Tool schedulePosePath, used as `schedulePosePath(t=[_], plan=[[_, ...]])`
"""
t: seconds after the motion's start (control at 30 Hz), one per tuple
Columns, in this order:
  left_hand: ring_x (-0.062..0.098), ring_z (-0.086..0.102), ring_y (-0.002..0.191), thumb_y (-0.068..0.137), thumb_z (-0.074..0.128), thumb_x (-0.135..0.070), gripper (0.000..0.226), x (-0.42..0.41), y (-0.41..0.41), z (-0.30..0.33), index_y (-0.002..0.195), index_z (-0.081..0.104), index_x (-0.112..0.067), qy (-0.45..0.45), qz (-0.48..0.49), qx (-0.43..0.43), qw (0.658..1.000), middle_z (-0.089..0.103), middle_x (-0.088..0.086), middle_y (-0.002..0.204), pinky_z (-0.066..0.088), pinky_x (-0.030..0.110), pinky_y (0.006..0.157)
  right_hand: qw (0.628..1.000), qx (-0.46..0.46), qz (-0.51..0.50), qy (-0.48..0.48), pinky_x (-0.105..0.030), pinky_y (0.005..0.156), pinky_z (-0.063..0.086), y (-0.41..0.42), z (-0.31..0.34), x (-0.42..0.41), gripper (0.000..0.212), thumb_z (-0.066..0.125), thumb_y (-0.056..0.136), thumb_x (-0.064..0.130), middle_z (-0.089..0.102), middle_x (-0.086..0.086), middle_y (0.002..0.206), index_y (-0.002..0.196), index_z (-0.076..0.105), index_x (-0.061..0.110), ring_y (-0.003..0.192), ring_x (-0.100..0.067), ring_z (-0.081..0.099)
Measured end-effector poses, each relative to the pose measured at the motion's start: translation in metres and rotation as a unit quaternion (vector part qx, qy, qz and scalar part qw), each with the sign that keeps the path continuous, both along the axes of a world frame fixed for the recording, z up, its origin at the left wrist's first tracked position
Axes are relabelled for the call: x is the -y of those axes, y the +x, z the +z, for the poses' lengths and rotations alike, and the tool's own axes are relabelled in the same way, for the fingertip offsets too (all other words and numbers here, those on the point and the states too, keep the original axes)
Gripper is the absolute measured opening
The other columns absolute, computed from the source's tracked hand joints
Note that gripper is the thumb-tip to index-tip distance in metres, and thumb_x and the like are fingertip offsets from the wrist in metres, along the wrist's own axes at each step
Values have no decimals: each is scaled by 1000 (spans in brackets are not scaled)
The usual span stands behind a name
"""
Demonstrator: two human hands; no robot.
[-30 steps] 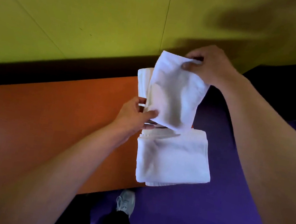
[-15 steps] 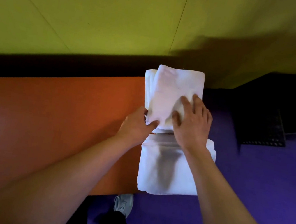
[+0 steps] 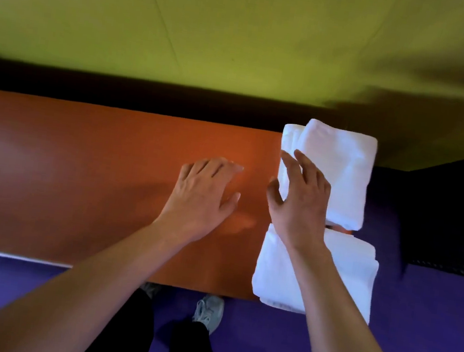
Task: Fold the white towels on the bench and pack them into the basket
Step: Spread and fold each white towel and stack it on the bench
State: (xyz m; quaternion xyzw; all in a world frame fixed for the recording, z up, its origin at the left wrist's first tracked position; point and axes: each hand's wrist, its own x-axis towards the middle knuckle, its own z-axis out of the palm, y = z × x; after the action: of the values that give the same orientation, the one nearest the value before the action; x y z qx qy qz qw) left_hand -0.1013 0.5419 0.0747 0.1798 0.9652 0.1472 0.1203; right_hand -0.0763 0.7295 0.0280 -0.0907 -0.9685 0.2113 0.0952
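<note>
On the bench, two towel stacks are seen at its right end; left hand and right hand are held flat, fingers spread, gripping nothing.

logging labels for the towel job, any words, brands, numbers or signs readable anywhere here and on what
None can be read.
Far towel stack: plain white, no tag showing.
Near towel stack: plain white, no tag showing.
Orange bench: bare of any marking.
Yellow-green wall: no sign.
Grey shoe: too blurred to tell any brand.
</note>
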Motion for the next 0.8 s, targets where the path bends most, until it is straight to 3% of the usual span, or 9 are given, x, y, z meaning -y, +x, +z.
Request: schedulePosePath(t=[0.2, 0.53, 0.8], plan=[[21, 44, 133, 95, 57, -40, 48, 90, 11, 22, 141, 47, -30, -6, 76, -20, 997, 50, -6, 141, 31, 41, 111, 997, -16, 76, -20, -43, 105, 43, -15, 18, 87, 46, 59, 92, 27, 57, -5, 141, 138, 57, 21, 127, -27, 55], [22, 49, 126, 92, 62, -36, 43, 259, 43, 37, 133, 53, -28, 30, 214, -38, 976, 55, -8, 133, 33, 41, 107, 978, 46, 199, -35, -43, 113, 38, -22, 42, 255, 45, 55, 99, 31, 53, -1, 146, 143, 52, 23, 135, -22, 47], [27, 51, 116, 89, 64, -32, 40, 422, 68, 42, 128, 56, -27, 45, 299, -40, 952, 56, -6, 123, 36, 43, 100, 964, 70, 254, -45, -45, 109, 42, -20, 55, 423, 41, 56, 100, 31, 54, -2, 140, 140, 55, 22, 132, -20, 49]])
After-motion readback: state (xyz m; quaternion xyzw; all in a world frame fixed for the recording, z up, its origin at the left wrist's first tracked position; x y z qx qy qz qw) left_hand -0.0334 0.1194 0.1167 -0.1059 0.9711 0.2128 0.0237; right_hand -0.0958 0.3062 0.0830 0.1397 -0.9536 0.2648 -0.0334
